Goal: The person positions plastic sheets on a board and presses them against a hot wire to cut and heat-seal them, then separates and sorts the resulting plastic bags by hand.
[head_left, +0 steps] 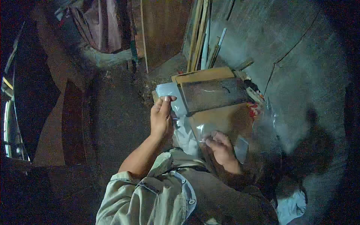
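My left hand [162, 115] is closed on a stack of pale, shiny sheets [173, 96], with the thumb on top near its lower left edge. To the right and lower, my right hand [221, 147] pinches a clear plastic piece [201, 132] between thumb and fingertips. Both hands are over a brown cardboard surface [225, 119]. Between them, close to my body, lies a pile of white and clear plastic [184, 135]. A dark flat panel [213, 93] rests on the cardboard beyond my hands.
Wooden strips and pipes [204, 41] lean against the grey wall [300, 67] at the back. A brown board [163, 33] stands behind, beside hanging cloth [105, 26]. Red and white scraps [255, 109] lie at the cardboard's right edge. A pale bundle [290, 206] is at lower right.
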Motion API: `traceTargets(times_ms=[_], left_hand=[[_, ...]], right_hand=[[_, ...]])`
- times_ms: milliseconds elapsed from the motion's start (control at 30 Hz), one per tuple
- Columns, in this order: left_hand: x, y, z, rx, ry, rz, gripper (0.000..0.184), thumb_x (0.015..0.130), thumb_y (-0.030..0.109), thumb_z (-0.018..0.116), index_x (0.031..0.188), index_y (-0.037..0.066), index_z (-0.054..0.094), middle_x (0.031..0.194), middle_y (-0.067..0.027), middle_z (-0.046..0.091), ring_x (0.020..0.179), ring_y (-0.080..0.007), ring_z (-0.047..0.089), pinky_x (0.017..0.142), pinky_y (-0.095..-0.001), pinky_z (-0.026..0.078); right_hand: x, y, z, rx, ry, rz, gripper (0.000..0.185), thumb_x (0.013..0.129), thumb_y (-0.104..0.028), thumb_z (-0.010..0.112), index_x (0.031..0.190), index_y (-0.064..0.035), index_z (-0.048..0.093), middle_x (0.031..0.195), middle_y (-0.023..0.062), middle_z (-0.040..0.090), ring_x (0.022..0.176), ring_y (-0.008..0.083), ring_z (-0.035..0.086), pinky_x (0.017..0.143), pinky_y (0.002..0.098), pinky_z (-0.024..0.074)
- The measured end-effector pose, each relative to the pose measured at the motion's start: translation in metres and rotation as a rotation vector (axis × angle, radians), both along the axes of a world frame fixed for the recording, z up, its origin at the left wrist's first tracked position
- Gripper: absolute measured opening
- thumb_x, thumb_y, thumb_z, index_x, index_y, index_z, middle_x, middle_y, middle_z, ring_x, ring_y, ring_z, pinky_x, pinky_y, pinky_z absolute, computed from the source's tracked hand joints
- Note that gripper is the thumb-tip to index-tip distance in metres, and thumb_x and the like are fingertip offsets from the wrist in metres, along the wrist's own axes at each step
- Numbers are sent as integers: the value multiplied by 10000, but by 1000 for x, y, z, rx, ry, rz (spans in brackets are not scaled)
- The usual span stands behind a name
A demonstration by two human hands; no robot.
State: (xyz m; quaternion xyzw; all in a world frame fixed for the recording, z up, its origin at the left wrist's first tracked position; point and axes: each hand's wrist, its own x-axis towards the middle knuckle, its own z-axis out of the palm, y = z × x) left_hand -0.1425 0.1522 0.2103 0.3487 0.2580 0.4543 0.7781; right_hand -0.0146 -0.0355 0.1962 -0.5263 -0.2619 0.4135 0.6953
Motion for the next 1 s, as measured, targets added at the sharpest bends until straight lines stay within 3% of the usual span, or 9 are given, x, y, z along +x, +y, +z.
traceTargets(times_ms=[67, 267, 400, 467, 567, 733, 833, 933, 1000], left_hand=[[-7, 15, -12, 79, 27, 16, 224, 961, 285, 490, 908, 82, 567, 580, 74, 408, 427, -28, 322, 389, -216, 273], [-11, 38, -15, 52, 47, -13, 298, 934, 357, 524, 992, 67, 556, 590, 35, 456, 445, -53, 383, 405, -207, 290], [-10, 5, -26, -232, -153, -198, 648, 923, 524, 418, 1305, 3, 374, 854, -123, 618, 726, -220, 575, 668, -351, 438], [-15, -20, -30, -157, -135, -358, 596, 928, 499, 426, 1250, -2, 437, 961, -135, 621, 900, -224, 593, 768, -340, 437], [-14, -39, -32, -62, -3, -441, 385, 945, 314, 500, 1187, 15, 522, 947, -99, 633, 887, -181, 598, 783, -324, 444], [-7, -30, -33, -196, -123, -237, 208, 953, 260, 496, 878, 70, 537, 732, -19, 558, 610, -131, 556, 595, -285, 481], [-13, -18, -26, -18, 51, -181, 222, 961, 281, 480, 879, 84, 540, 620, 20, 489, 449, -72, 426, 435, -236, 397], [-11, -20, -7, 112, 170, -182, 229, 969, 279, 465, 876, 87, 545, 569, 47, 423, 440, -50, 370, 390, -222, 326], [-5, -21, -7, 96, 144, -170, 232, 973, 279, 456, 877, 89, 548, 560, 57, 400, 440, -46, 352, 390, -221, 307]], right_hand=[[-3, -3, 3, -176, -89, 185, 104, 843, -122, 615, 895, -33, 607, 786, 51, 629, 758, 157, 603, 701, 274, 457], [-1, 1, 21, -11, 61, 209, 95, 874, -125, 587, 890, -32, 591, 761, 56, 623, 700, 148, 587, 670, 256, 443], [-4, 18, 30, 1, -12, 28, 99, 894, -126, 571, 883, -29, 554, 781, 49, 599, 693, 144, 578, 686, 279, 456], [-1, 22, 23, 132, -38, -7, 105, 896, -121, 559, 958, -39, 535, 840, 76, 576, 733, 155, 557, 703, 290, 446], [-7, 29, 19, 34, -133, -11, 112, 898, -127, 563, 957, -37, 534, 833, 67, 572, 723, 141, 550, 692, 282, 445], [-4, 26, 21, 39, -161, -14, 71, 887, -84, 546, 918, -20, 551, 791, 34, 558, 681, 127, 540, 650, 263, 439], [15, 23, 24, 30, -82, -216, 71, 886, -88, 554, 942, -45, 563, 799, 37, 556, 676, 119, 531, 638, 262, 447], [18, 26, 29, 144, 113, -279, 82, 874, -97, 576, 942, -53, 565, 847, 49, 582, 712, 126, 555, 661, 270, 464], [17, 18, 8, 15, -67, -232, 93, 862, -107, 593, 934, -52, 570, 868, 53, 593, 736, 124, 566, 668, 276, 470]])
